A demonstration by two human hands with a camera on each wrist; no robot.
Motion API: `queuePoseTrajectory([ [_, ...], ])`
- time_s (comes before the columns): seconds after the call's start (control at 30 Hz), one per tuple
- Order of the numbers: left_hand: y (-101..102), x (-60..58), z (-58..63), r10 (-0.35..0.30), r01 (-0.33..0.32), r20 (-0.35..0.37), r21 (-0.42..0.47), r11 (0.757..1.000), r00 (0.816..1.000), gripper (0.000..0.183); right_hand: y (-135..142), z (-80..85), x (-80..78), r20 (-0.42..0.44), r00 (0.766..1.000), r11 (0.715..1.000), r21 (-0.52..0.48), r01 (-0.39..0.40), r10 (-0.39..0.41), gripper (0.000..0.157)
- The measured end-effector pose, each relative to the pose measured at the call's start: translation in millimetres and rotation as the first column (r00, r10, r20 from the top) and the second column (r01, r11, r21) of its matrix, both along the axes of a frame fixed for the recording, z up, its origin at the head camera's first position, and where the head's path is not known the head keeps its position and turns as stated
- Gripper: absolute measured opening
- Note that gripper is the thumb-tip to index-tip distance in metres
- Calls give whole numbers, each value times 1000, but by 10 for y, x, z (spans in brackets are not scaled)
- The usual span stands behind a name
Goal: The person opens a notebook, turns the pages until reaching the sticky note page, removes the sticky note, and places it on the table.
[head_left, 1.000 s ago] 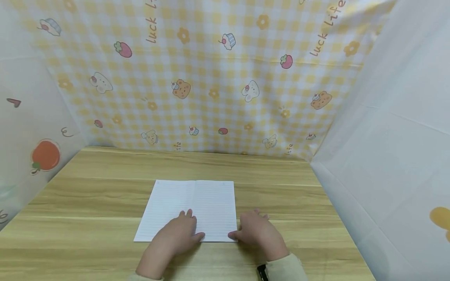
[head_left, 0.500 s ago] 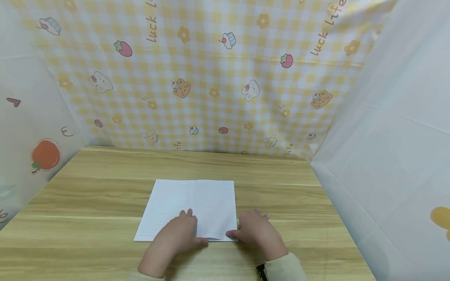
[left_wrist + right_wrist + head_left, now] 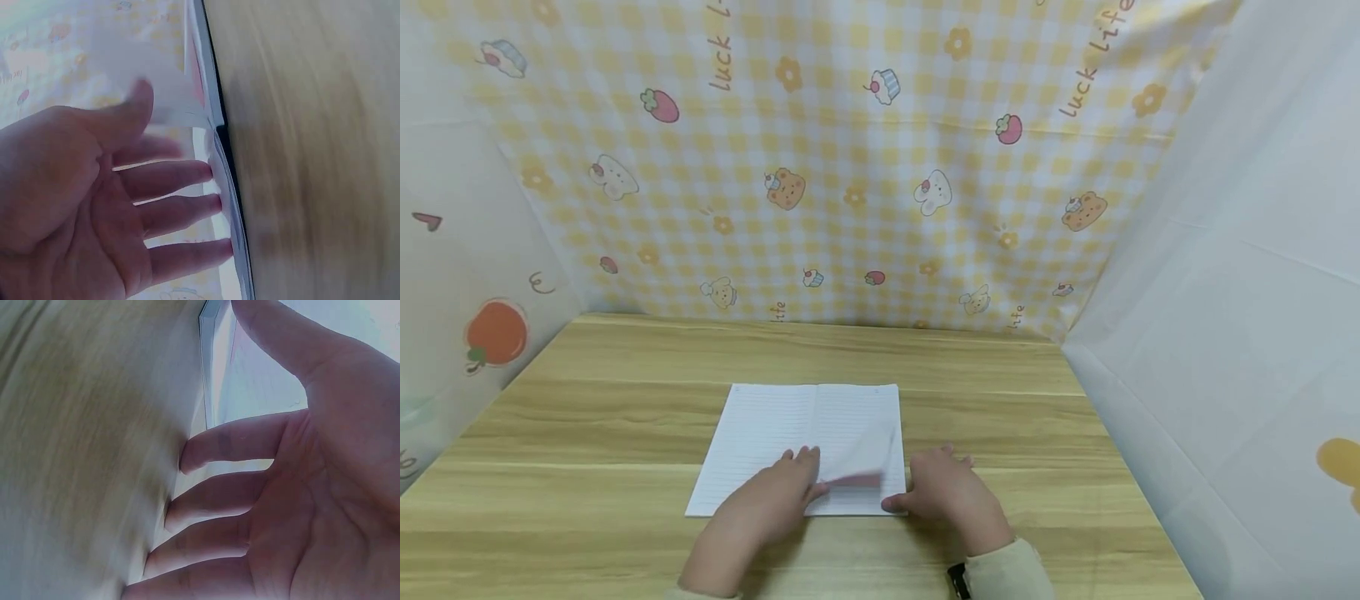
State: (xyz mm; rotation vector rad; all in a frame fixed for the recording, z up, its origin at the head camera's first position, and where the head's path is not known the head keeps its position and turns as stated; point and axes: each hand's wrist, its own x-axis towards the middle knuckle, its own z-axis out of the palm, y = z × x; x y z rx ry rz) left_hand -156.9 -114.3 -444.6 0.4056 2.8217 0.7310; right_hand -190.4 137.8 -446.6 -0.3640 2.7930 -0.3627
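Observation:
A lined notebook point(image 3: 760, 425) lies spread on the wooden table. One right-hand leaf point(image 3: 861, 454) stands partly lifted from its lower corner and bends toward the left, blurred by motion. My left hand point(image 3: 767, 500) rests its fingertips on the notebook by the centre fold, its thumb at the raised leaf's lower edge. In the left wrist view, the fingers point(image 3: 181, 215) are spread, with the thumb against the pale sheet. Beside the lower right corner, my right hand point(image 3: 951, 492) has its thumb on the notebook's edge. Its fingertips point(image 3: 187, 456) touch the tabletop in the right wrist view.
The wooden table point(image 3: 625, 358) reaches back to a yellow checked cloth point(image 3: 850, 233). White sheeting point(image 3: 1225, 350) stands along the right side, and a printed white sheet point(image 3: 445, 267) along the left. A black band point(image 3: 958, 581) shows by the right sleeve.
The right-hand leaf has risen from lying flat and now curls leftward. My left thumb has drawn in toward the fold with it. The right hand stays nearly still.

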Motion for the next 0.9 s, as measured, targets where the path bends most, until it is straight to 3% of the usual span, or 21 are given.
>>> queuePoseTrajectory([
  [0.07, -21, 3, -8, 33, -33, -37, 14, 999, 999, 68, 1, -4, 0, 10, 1000, 1000, -12, 1, -1, 56],
  [0.13, -30, -6, -15, 67, -72, -140, -28, 997, 988, 79, 4, -14, -2, 17, 1000, 1000, -16, -3, 4, 57],
  [0.2, -30, -22, -11, 64, -103, -285, -127, 987, 956, 89, -2, 13, 3, 31, 1000, 1000, -17, 3, -2, 56],
  [0.27, -27, -29, -1, 11, -130, -417, -258, 957, 909, 91, 5, -4, -6, 22, 1000, 1000, -7, -9, 9, 56],
  [0.33, -16, -17, 12, -55, -143, -486, -361, 921, 872, 81, 3, 9, -1, 19, 1000, 1000, -4, -6, 6, 56],
  [0.4, -5, 15, 18, -105, -119, -460, -432, 894, 881, 61, -1, 28, 8, 21, 1000, 1000, -2, -2, 2, 56],
  [0.5, 12, 63, 19, -81, -92, -354, -447, 890, 932, 35, -22, 78, 25, 29, 1000, 1000, -8, 8, -8, 56],
  [0.57, 18, 73, 10, -39, -80, -270, -418, 905, 962, 30, -32, 94, 31, 27, 1000, 1000, -8, 9, -9, 56],
  [0.67, 22, 65, -3, 16, -50, -113, -304, 951, 993, 36, -38, 99, 36, 26, 1000, 1000, -7, 17, -16, 56],
  [0.8, 22, 31, -12, 38, -29, 55, -160, 987, 998, 42, -31, 86, 39, 26, 999, 1000, -7, 29, -28, 56],
  [0.9, 20, 2, 1, 34, -24, 79, -124, 992, 996, 44, -14, 43, 25, 21, 999, 1000, -11, 27, -27, 56],
])
